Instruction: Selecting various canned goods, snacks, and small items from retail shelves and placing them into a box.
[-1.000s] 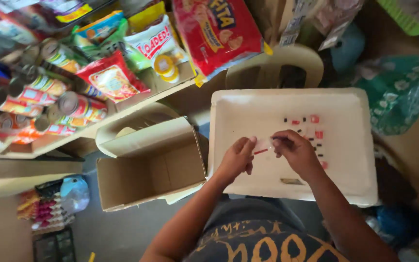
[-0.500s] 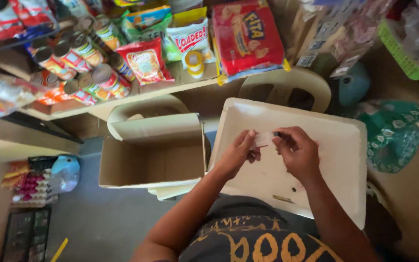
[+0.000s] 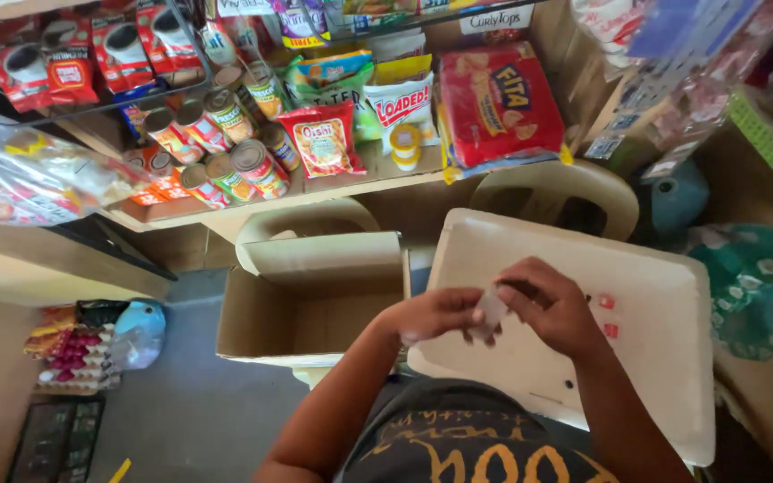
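Pale small sheet (image 3: 492,310), perhaps a sticker backing, sits pinched between the fingertips of the left hand (image 3: 436,315) and the right hand (image 3: 552,309), held just above the white tray (image 3: 664,358). What it is stays hard to make out, half hidden by curled fingers. Two red stickers (image 3: 607,316) lie just right of the right hand. Bare tray spreads right and downward; its near edge is covered by the arms. An open cardboard box (image 3: 310,309) stands beside the tray's left edge.
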